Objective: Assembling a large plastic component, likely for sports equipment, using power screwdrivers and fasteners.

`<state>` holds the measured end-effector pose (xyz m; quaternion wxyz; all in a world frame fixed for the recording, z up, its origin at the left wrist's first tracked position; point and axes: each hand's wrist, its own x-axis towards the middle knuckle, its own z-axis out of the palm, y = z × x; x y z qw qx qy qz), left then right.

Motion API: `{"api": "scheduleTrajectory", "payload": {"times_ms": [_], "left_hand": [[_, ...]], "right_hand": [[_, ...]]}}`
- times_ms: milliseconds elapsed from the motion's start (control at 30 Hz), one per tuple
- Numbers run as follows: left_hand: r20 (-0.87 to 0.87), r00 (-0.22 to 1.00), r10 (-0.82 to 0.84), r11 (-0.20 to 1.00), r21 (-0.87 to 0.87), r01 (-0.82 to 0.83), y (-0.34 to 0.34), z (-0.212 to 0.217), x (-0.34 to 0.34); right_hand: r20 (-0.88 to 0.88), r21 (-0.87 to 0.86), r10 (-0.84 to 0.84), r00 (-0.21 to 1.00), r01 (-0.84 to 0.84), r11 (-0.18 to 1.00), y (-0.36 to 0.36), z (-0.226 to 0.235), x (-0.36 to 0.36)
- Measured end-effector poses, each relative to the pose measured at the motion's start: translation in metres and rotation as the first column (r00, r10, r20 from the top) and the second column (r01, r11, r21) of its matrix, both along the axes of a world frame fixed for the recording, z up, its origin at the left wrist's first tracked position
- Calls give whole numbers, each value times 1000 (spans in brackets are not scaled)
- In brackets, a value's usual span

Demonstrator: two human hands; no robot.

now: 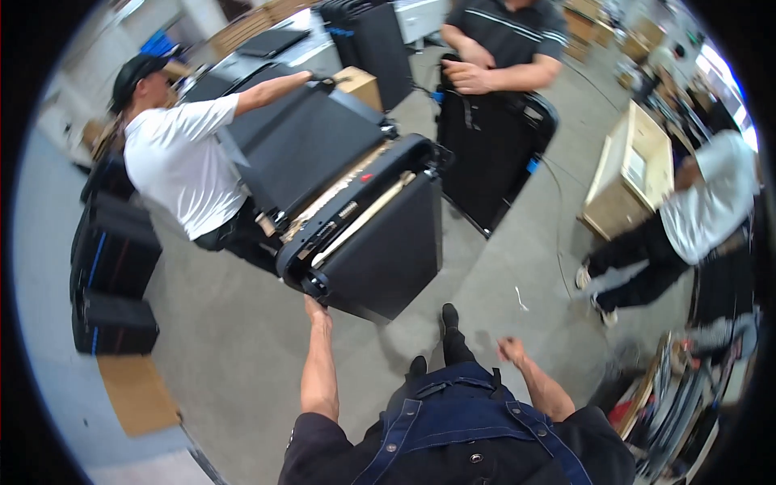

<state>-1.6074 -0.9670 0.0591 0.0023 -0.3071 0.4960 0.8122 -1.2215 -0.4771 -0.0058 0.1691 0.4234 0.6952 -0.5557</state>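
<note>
My left hand (316, 308) reaches forward and grips the near lower corner of a black treadmill (380, 255), its fingers partly hidden by the corner. That treadmill stands tilted on its side, its long edge with a small red mark facing up. Away from it, low at my right side, my right hand (511, 350) is closed; whether anything is in it cannot be made out. Just beyond the treadmill lies another wide black treadmill deck (303, 149), where a person in a white shirt (182, 153) rests a gloved hand on the far end.
A second person (513, 48) leans over an upright black treadmill (493, 158). At the right, someone in a light shirt (703, 202) bends beside an open wooden crate (630, 174). Black units (120, 250) line the left wall. A cable (560, 234) crosses the floor.
</note>
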Motion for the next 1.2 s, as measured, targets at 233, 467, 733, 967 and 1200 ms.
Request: {"api": "scheduleTrajectory", "payload": {"times_ms": [233, 467, 733, 967, 1200], "left_hand": [[413, 771, -484, 865, 93, 493, -14, -124, 162], [374, -364, -853, -307, 204, 930, 109, -122, 354], [591, -468, -657, -599, -33, 800, 268, -97, 524], [628, -604, -490, -781, -9, 624, 353, -97, 745], [271, -796, -541, -587, 557, 588, 515, -64, 980]], "right_hand": [[377, 62, -381, 844, 388, 920, -163, -10, 380], [296, 162, -596, 747, 575, 802, -277, -41, 440], [151, 227, -914, 376, 887, 402, -355, -29, 641], [92, 30, -928, -360, 933, -359, -395, -3, 803], [268, -214, -872, -410, 857, -468, -372, -4, 894]]}}
